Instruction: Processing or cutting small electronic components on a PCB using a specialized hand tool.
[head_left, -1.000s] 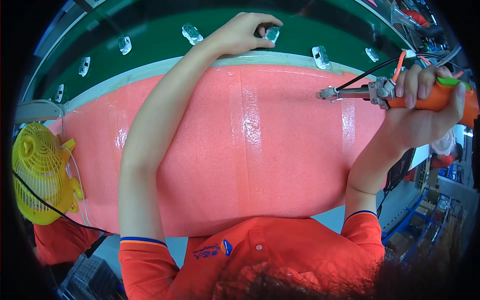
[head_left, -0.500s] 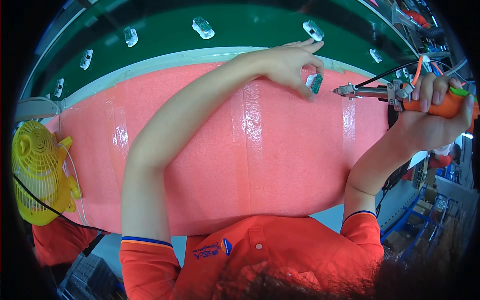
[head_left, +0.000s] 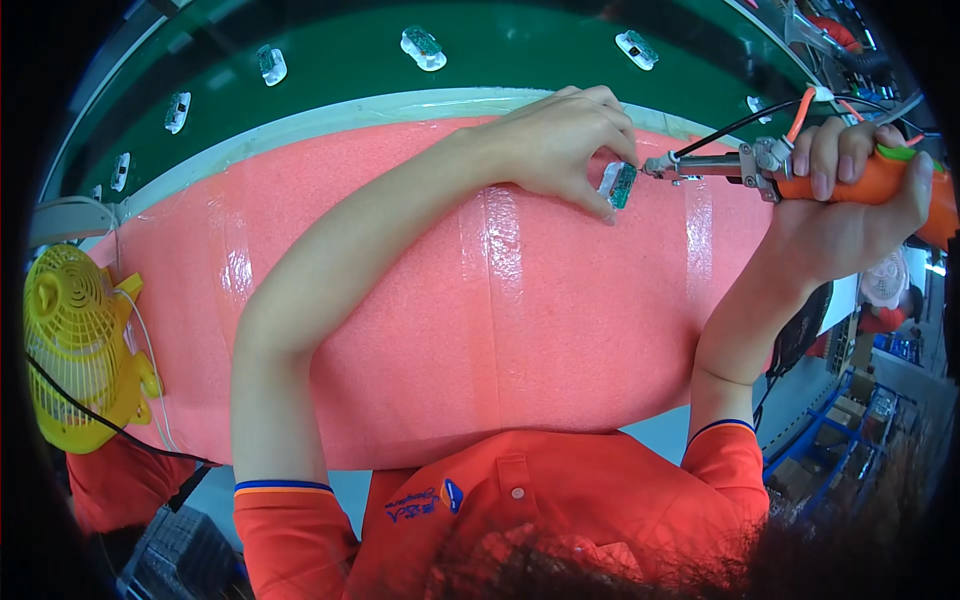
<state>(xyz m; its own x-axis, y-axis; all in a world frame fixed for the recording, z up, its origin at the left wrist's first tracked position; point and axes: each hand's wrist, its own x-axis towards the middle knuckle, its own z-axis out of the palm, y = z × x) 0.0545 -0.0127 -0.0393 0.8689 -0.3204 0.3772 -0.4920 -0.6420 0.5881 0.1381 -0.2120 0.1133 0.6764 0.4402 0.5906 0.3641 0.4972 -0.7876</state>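
Note:
My left hand point(head_left: 575, 145) is closed around a small green circuit board on a white casing point(head_left: 617, 186), gripping it between thumb and fingers over the pink mat. In my right hand point(head_left: 850, 205) is an orange-handled soldering gun point(head_left: 735, 165) with a metal barrel and a black cable. Its tip points left and lies at the right edge of the held board; whether it touches cannot be made out.
Similar white pieces with green boards point(head_left: 424, 48) sit in a row on a green belt point(head_left: 520, 60) beyond the pink foam mat point(head_left: 420, 320). A yellow fan point(head_left: 80, 345) stands at the left. Blue racks with boxes point(head_left: 840, 430) are at the lower right.
The soldering gun has moved left, bringing its tip up to the board. My left hand's fingers have drawn back from the belt and curled. Pieces on the belt have shifted slightly right.

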